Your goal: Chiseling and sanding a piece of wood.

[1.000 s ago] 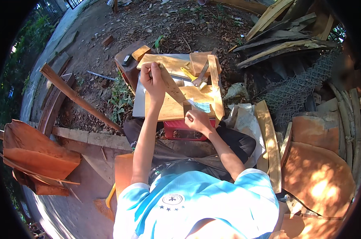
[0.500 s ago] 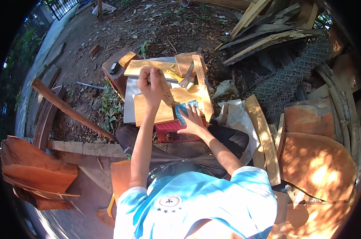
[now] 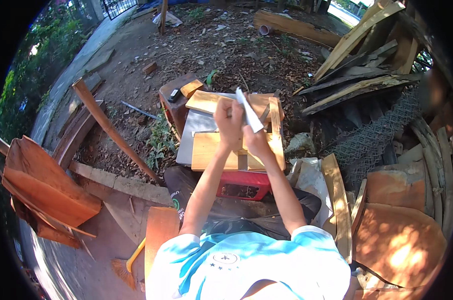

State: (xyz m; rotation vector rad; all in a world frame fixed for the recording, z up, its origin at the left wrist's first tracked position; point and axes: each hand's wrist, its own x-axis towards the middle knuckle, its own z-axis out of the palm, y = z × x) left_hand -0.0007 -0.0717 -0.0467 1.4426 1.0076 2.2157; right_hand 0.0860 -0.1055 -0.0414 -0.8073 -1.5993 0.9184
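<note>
Above a low work surface (image 3: 185,153), a narrow flat piece (image 3: 251,114) is tilted between my hands, so glaring white in the sun that its material cannot be made out. My left hand (image 3: 228,124) is closed in a fist along its left side. Around its lower end close the fingers of my right hand (image 3: 257,143). Under my hands lies a light wooden board (image 3: 214,152), partly hidden by my forearms. A second board (image 3: 201,101) lies at the far side, and an upright wooden strip (image 3: 275,117) runs along the right.
A red plastic stool (image 3: 263,186) stands below the boards. To their left are a dark block (image 3: 175,111) and a leaning pole (image 3: 114,132). Scrap planks (image 3: 359,90) and rolled wire mesh (image 3: 364,125) are piled at right. A broom (image 3: 126,270) lies lower left.
My right hand has left the blue sheet on the board and come up beside my left hand. The blue sheet no longer shows there. The view has tilted upward and shifted left.
</note>
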